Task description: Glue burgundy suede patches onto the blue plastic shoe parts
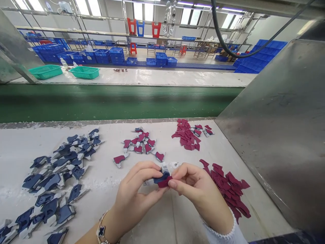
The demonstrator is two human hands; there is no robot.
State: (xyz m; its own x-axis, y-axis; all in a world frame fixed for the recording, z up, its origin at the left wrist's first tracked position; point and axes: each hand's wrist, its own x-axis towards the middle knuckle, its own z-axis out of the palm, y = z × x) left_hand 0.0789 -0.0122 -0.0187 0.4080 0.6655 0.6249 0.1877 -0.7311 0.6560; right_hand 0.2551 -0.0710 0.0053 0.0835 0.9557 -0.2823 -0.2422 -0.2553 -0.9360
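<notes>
Nearest the camera, left hand (135,186) and right hand (196,193), both curled into a tight grip low over the table (109,135), fingertips almost meeting. Pinched between the two, a navy-and-white plastic part (158,179), its white end sticking up past the fingers, and a small maroon piece (165,182) pressed against its navy face by the right fingertips (172,184). Around the left wrist, a charm bracelet (101,232); at the right wrist, a white lace-edged cuff (220,230). Just beyond the grip, a loose cluster of navy parts capped with maroon (139,144). Just right of the right hand, a heap of loose maroon pieces (227,188), with a second heap (184,134) farther ahead. To the left, a wide spread of uncapped navy-and-white parts (58,166) across the white table top. Along the right edge, a tilted steel panel (276,128). Past the table, a green conveyor belt (109,101), then a far table (152,78) with two teal baskets (83,72), and beyond that, rows of blue crates (101,56) and red stools (132,48) on the factory floor.
</notes>
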